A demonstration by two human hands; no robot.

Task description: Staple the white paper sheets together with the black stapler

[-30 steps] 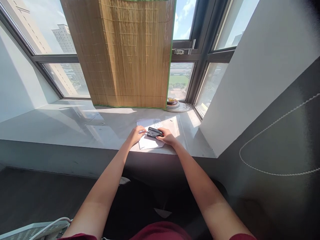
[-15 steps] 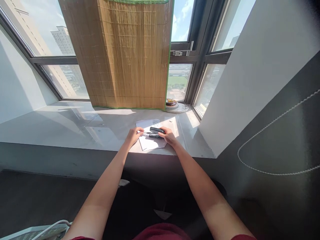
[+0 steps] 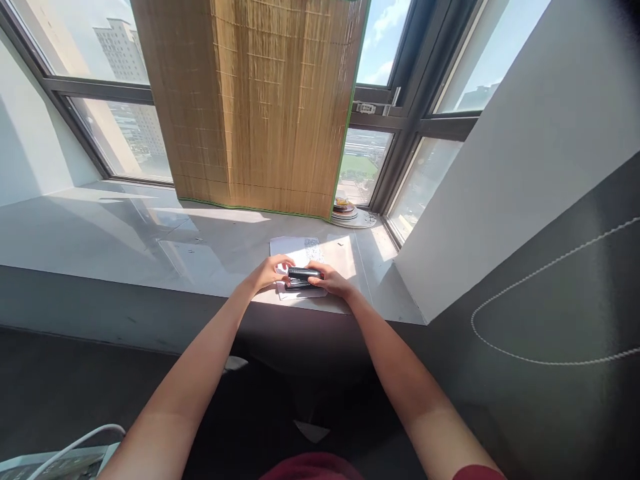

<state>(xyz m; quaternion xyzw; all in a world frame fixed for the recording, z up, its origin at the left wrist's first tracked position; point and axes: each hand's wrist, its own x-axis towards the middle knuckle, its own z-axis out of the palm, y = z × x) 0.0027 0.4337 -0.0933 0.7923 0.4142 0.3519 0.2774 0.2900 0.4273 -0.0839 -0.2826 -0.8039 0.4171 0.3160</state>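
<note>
- The black stapler sits low over the white paper on the pale window ledge, right at the near edge, between my two hands
- To do this well, I judge I should keep the stapler level and square to the sheet, steady one end while the other hand works it, and not drag the paper off the ledge
- My right hand is curled over the stapler's right end, fingers wrapped across its top and closed on it
- My left hand meets the stapler's left end, fingertips drawn together against it; whether they pinch the stapler itself, something small at its mouth, or the paper's edge is too small to tell
- The paper lies flat in a sunlit patch, with a block of dark print near its far edge
- Farther back on the ledge, well apart, a stack of plates stands by the window frame, just beside the lower edge of the bamboo blind
- A white cable runs over a pale box at the lower left, near my left forearm
</note>
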